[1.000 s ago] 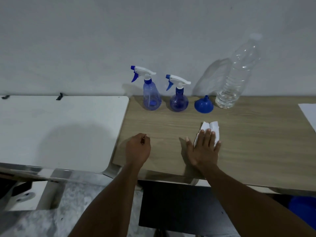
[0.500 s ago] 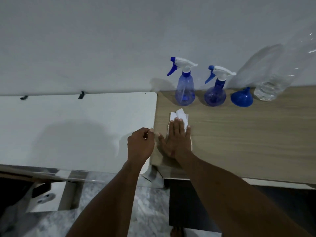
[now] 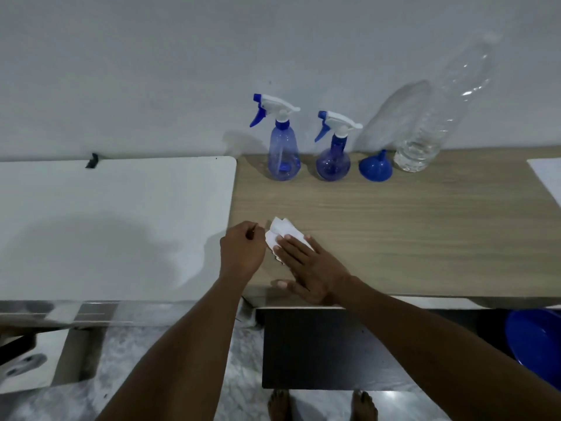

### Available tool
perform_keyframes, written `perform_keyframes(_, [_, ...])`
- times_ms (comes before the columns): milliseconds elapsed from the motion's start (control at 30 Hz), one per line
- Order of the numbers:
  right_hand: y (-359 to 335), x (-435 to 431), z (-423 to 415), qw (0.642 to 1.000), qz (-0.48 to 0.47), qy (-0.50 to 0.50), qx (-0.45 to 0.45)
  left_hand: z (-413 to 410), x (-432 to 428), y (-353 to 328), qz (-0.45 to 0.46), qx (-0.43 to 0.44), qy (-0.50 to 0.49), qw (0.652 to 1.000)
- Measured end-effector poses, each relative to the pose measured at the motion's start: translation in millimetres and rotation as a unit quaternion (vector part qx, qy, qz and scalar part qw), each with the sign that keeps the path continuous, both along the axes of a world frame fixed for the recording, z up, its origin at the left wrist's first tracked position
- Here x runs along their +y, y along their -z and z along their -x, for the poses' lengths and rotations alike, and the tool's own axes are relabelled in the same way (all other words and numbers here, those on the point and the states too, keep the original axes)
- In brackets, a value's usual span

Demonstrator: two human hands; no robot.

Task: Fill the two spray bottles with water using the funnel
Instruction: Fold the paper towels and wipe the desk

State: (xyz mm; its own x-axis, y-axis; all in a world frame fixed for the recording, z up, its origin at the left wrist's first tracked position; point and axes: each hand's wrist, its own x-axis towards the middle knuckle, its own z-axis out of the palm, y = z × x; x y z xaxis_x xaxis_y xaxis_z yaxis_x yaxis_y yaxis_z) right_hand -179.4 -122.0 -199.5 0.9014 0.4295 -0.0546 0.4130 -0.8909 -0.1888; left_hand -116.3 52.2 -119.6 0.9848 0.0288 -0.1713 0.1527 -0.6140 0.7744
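Two translucent blue spray bottles with white-and-blue trigger heads stand at the back of the wooden table (image 3: 394, 226): a taller one (image 3: 283, 156) on the left and a rounder one (image 3: 333, 165) on the right. To their right a blue funnel (image 3: 375, 169) rests mouth down. Beside it stands a large clear water bottle (image 3: 425, 138) with a little water at the bottom. Near the front left corner my right hand (image 3: 312, 268) lies flat, pressing a white tissue (image 3: 280, 230) on the table. My left hand (image 3: 243, 253) is loosely fisted just left of the tissue.
A white tabletop (image 3: 106, 223) adjoins the wooden table on the left. A white sheet (image 3: 549, 177) lies at the far right edge. Under the table are a dark panel (image 3: 318, 350) and a blue basin (image 3: 537, 338). A wall runs close behind the bottles.
My right hand slid the tissue leftward across the table, from below the funnel to the front left corner, and is now turned diagonally. My left hand stayed fisted beside it.
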Motion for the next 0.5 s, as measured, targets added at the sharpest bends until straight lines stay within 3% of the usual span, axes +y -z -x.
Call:
perform_keyframes(233, [-5.5, -125.2, 51.0, 0.996, 0.037, 0.076, 0.012, 37.7, -75.0, 18.8, 0.032, 0.015, 0.007, 0.999])
perform_keyframes(500, [-6.6, -257.1, 135.3, 0.962, 0.029, 0.273, 0.008, 103.2, -180.8, 13.0, -0.022, -0.020, 0.117, 0.993])
